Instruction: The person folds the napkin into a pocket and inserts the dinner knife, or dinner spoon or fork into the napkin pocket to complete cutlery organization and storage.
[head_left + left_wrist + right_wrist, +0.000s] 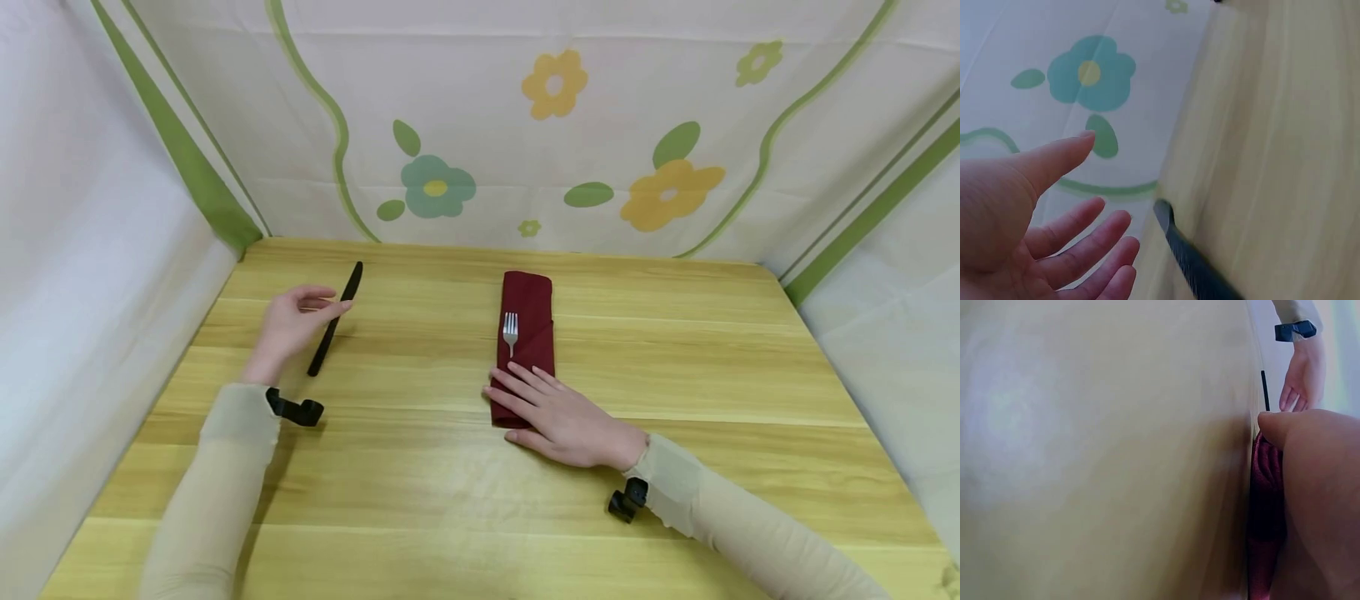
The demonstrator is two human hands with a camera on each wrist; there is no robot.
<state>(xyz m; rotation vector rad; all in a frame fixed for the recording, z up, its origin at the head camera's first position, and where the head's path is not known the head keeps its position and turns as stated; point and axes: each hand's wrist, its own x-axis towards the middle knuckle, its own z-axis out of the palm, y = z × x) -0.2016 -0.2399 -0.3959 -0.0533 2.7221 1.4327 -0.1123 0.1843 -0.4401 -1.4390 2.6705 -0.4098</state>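
A dark red napkin lies folded into a long pocket near the middle of the table, and a silver fork shows its tines above the fold. My right hand rests flat across the napkin's near end, fingers straight, covering the lower part of the fork. To the left, a slim black table knife lies slanted on the wood. Just over it is my left hand, thumb and fingers spread apart. The left wrist view shows the knife beyond those fingers, with a gap between.
The wooden table fills the view below. A white cloth with printed flowers hangs along its back edge, and white cloth walls stand at both sides. Each wrist carries a black camera mount.
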